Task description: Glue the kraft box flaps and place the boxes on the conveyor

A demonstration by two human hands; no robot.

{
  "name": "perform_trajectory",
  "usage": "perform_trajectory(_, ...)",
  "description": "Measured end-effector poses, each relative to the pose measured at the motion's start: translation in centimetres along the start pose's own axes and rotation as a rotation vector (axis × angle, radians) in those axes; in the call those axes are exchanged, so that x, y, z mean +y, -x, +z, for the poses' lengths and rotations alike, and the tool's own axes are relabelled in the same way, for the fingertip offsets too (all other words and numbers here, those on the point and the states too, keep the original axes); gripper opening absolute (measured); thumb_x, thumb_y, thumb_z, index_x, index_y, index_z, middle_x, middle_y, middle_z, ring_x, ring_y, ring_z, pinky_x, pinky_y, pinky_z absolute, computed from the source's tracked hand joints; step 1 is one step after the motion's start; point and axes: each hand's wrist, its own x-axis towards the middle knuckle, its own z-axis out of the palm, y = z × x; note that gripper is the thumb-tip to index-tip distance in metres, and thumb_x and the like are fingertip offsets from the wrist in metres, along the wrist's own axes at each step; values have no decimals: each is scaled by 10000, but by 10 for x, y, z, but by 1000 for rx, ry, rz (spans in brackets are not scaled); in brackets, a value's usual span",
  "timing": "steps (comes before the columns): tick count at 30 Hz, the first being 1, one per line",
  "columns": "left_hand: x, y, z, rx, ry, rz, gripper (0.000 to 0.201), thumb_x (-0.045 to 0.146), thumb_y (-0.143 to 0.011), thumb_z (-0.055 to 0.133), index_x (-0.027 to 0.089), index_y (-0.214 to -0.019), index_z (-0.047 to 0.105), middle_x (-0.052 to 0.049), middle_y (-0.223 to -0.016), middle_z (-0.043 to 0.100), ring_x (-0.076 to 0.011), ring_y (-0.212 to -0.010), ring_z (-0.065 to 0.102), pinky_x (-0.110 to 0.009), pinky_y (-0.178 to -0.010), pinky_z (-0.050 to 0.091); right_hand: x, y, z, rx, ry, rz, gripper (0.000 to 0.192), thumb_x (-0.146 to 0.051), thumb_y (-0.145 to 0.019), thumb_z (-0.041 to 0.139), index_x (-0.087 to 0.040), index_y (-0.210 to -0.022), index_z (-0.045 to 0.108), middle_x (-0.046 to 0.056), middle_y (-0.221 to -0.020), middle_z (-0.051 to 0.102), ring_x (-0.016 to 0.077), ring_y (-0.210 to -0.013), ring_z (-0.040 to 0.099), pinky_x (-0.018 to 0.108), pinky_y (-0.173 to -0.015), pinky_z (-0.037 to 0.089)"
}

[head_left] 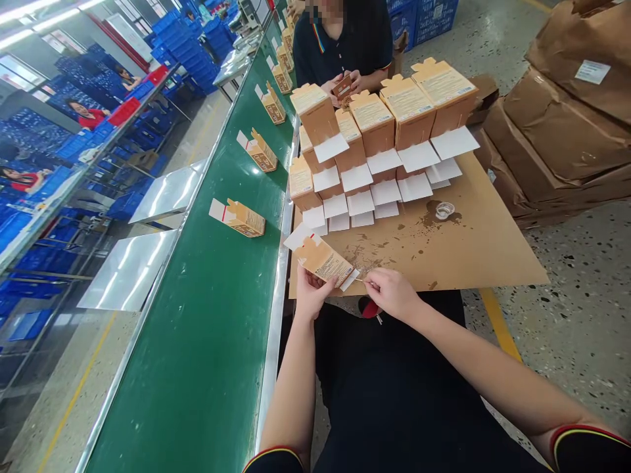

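One long green conveyor belt (211,341) lies beside the brown bench (493,263). I see many boxes (373,117) piled on the bench. A tan carton (326,261) leans in my left hand (312,289) over the bench's near left corner. By its white end flap (350,280), my right hand (393,293) pinches a thin stick (360,280).
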Motion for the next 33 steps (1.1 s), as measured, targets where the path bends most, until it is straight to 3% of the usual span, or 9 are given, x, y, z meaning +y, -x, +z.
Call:
perform_trajectory(6,-1,17,7,15,-160,23,762,492,-650,1075,228,-1259,702,-151,-1263,808,-362,-1231,805,-539,-1105,653,4,11,-38,184,-80,103,232,-231,-1013,645,-239,-795,724,12,-685,629,163,-613,551,299,-615,453)
perform_trajectory(10,6,24,7,38,-264,45,701,390,-658,1063,224,-1250,727,-149,-1239,807,-389,-1234,797,-545,-1092,653,0,27,-60,245,-99,161,264,-298,-1020,671,-240,-777,754,15,-670,633,154,-587,539,302,-587,453)
perform_trajectory(17,8,27,18,31,-372,117,602,365,-709,995,209,-1223,722,-141,-1194,820,-370,-1132,824,-532,-1016,677,-6,30,-71,280,-88,101,307,-349,-1048,692,-235,-769,750,10,-633,615,142,-551,507,296,-521,423)
perform_trajectory(19,9,27,10,81,-448,146,612,351,-704,996,208,-1234,727,-139,-1206,818,-366,-1150,818,-522,-1030,673,-5,24,-73,301,-86,54,313,-341,-1059,687,-232,-772,749,10,-629,612,140,-545,502,296,-510,416)
perform_trajectory(21,13,25,-15,191,-498,139,644,344,-682,1018,208,-1242,730,-138,-1225,816,-364,-1172,813,-524,-1056,668,-4,21,-77,341,-80,29,305,-328,-1060,695,-233,-776,751,8,-629,608,140,-544,509,298,-506,413)
perform_trajectory(25,32,7,-106,519,-374,117,787,350,-642,1062,200,-1313,677,-146,-1292,803,-367,-1258,798,-577,-1160,634,1,23,-88,415,-68,28,261,-295,-1043,731,-240,-789,759,4,-636,627,141,-537,531,302,-503,415)
perform_trajectory(28,41,-12,-163,669,-296,109,868,306,-595,1085,217,-1331,633,-134,-1336,781,-366,-1321,775,-615,-1223,593,5,25,-93,458,-74,31,223,-286,-1028,745,-246,-810,767,5,-671,680,136,-536,546,295,-504,428)
perform_trajectory(30,40,-21,-181,688,-289,22,841,273,-568,1094,226,-1263,624,-122,-1302,778,-366,-1326,770,-625,-1245,573,7,24,-94,469,-73,50,225,-310,-1026,748,-252,-810,769,7,-676,690,136,-538,552,291,-505,438)
perform_trajectory(33,32,-24,-186,638,-281,-83,834,268,-539,1104,240,-1200,598,-129,-1265,771,-372,-1335,760,-623,-1265,544,9,25,-98,475,-65,91,287,-405,-1039,751,-258,-793,771,17,-659,679,144,-538,558,299,-509,457)
